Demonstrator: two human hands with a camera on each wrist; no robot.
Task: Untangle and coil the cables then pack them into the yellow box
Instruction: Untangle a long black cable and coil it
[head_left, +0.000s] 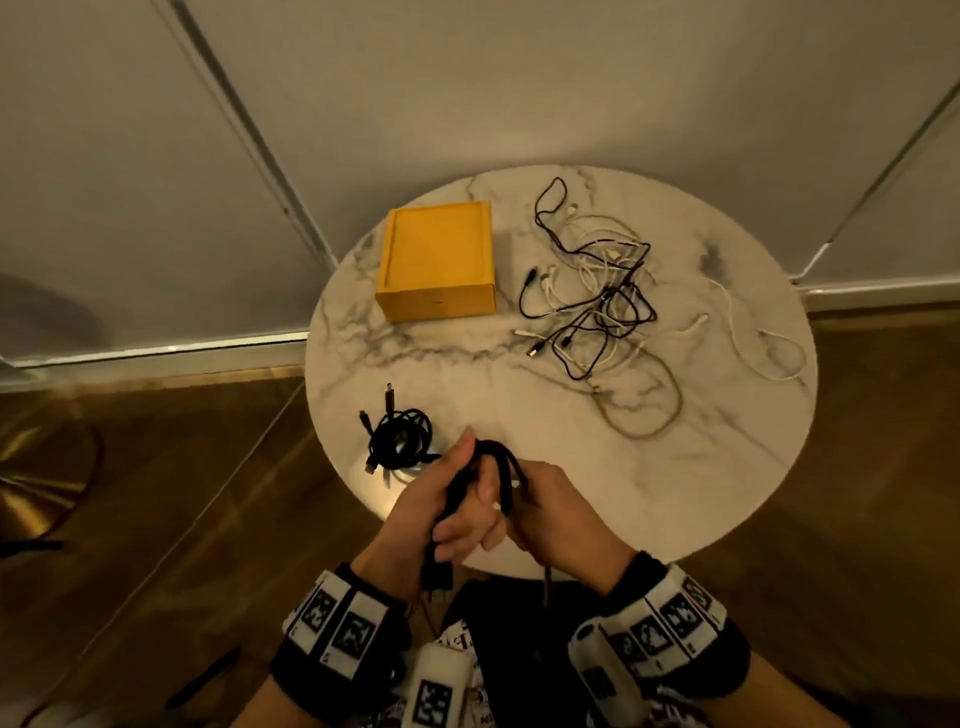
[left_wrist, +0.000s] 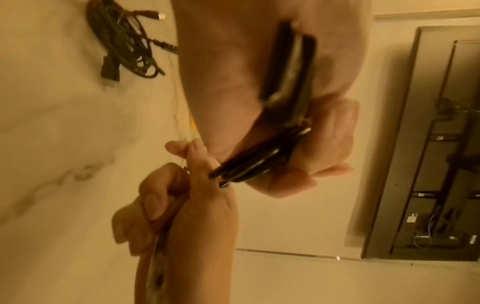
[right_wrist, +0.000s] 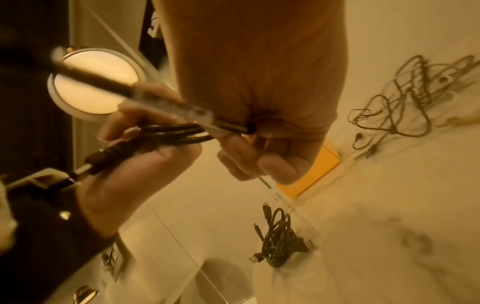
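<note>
- Left hand: low centre of the head view, over the near rim of the round marble tabletop; fingers curled round several gathered loops of a black cable, whose plug end hangs below the palm toward the wrist.
- Right hand: touching the left hand on its right side; fingers curled round a strand of the same black cable. In the right wrist view the strand runs out of the closed fist toward the upper left of the frame, and the loops lie between the two hands.
- Left wrist view: the black loops sit in the bend of the left hand's fingers at mid-frame; the right hand lies just below them.
- Coiled black cable: lying on the tabletop, just to the upper left of the left hand, apart from it, connectors pointing up-frame.
- Yellow box: on the tabletop at upper centre-left, well apart from both hands; whether it is closed cannot be told.
- Tangle of black and white cables: on the tabletop to the right of the yellow box, near but apart; a brownish cable loops out at its lower edge, and a white cable trails toward the right rim.
</note>
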